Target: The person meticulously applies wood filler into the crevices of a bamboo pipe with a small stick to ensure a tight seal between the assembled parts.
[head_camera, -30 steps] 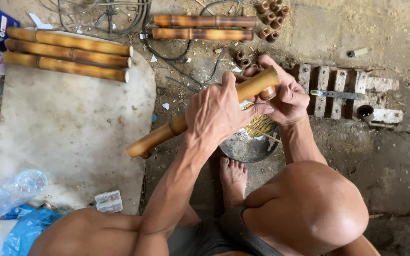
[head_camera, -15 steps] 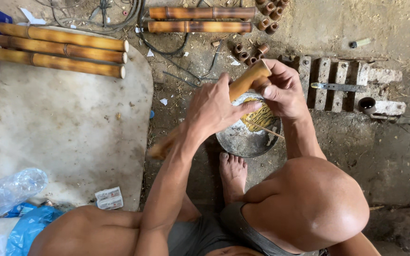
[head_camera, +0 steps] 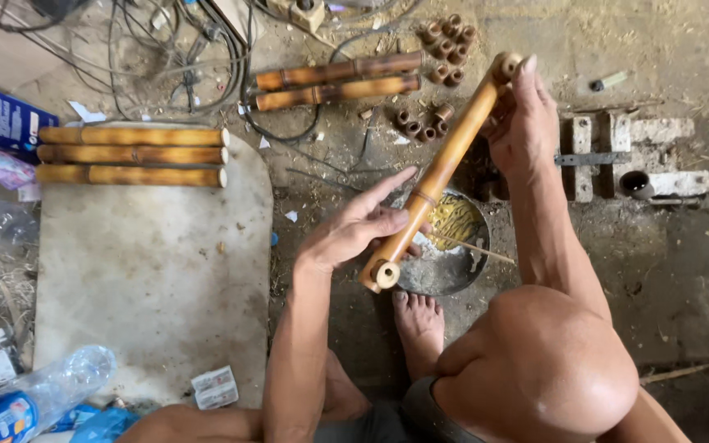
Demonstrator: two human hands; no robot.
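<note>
I hold a yellow-brown bamboo tube (head_camera: 441, 168) slanting from lower left to upper right, its hollow near end facing me. My left hand (head_camera: 354, 230) cradles the near end, fingers partly stretched along it. My right hand (head_camera: 523, 115) grips the far end. Below the tube a round metal bowl (head_camera: 445, 267) holds yellowish paste and a thin stick. My bare foot rests just in front of the bowl, and my right knee fills the lower right.
Three bamboo tubes (head_camera: 133, 154) lie on a pale stone slab (head_camera: 149, 279) at the left. Two darker tubes (head_camera: 338, 80) and several short bamboo rings (head_camera: 445, 37) lie farther off. Cables, a wooden block jig (head_camera: 617, 156), plastic bottles (head_camera: 38, 390) and wrappers surround.
The tube swung from nearly level to steeply slanted, its far end raised. My left hand slid to the near end and my right hand moved up to the far tip.
</note>
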